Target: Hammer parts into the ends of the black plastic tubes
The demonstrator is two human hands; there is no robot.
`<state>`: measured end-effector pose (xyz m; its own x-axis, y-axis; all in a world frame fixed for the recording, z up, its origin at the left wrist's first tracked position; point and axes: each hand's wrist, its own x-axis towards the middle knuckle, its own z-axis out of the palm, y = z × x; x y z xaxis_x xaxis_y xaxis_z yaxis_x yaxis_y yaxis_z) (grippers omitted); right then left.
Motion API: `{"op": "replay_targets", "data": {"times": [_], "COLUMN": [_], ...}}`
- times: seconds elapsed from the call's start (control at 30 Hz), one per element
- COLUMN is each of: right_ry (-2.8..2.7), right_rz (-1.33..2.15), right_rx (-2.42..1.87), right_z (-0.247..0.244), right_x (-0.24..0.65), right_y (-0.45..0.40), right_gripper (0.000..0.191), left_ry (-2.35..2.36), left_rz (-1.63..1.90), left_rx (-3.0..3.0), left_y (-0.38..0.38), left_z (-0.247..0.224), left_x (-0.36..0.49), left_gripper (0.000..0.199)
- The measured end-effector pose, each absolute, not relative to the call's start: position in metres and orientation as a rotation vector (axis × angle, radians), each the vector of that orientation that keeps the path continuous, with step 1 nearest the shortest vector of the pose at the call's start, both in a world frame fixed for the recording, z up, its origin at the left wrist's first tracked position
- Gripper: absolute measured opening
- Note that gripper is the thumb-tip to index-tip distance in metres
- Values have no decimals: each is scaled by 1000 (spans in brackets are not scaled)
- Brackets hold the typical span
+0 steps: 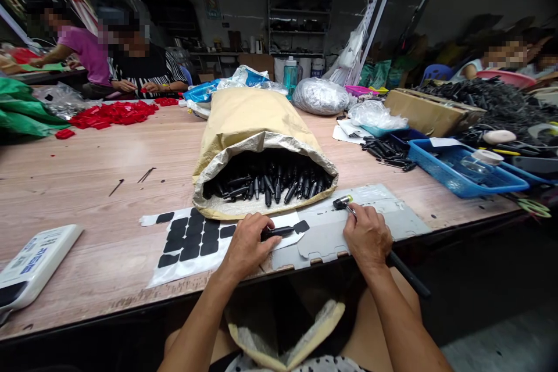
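My left hand pinches a slim black tube-shaped part near the table's front edge. A small black patch sits at the part's right end. My right hand is closed round a small hammer with a black and yellow-green head, its black handle slanting down past the table edge. Beneath both lies a grey board. Beside my left hand is a white sheet with rows of rounded black stickers. Behind it, an open tan sack lies on its side, full of similar black parts.
Right of the sack stand a blue tray, loose black pieces and a cardboard box. A white scale is at the left. Red pieces lie across the table near other people. Another open sack is at my lap.
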<state>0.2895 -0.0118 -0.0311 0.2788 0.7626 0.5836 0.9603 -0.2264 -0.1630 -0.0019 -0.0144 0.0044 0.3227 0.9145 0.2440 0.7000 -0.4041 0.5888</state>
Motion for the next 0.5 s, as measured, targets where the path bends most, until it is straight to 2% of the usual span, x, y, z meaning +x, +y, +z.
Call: {"op": "replay_targets", "data": {"times": [0.17,0.3,0.5], "right_ry": [-1558,-1461,-1680], "right_rz": [-334,-183,333], "right_rx": [-2007,-1809,-1357], "right_z": [-22,-1,22], "right_x": [297,286,227], "right_y": [-12,-20,-47], "right_gripper": [25,28,27], "left_ry": [1368,1369,1378], "left_rz": [841,856,875], "left_rx": [2107,2020,1986], "left_y": [-9,-6,-7], "left_z": [0,-2,-5], "left_x": [2,2,1], "left_gripper": [10,13,12]}}
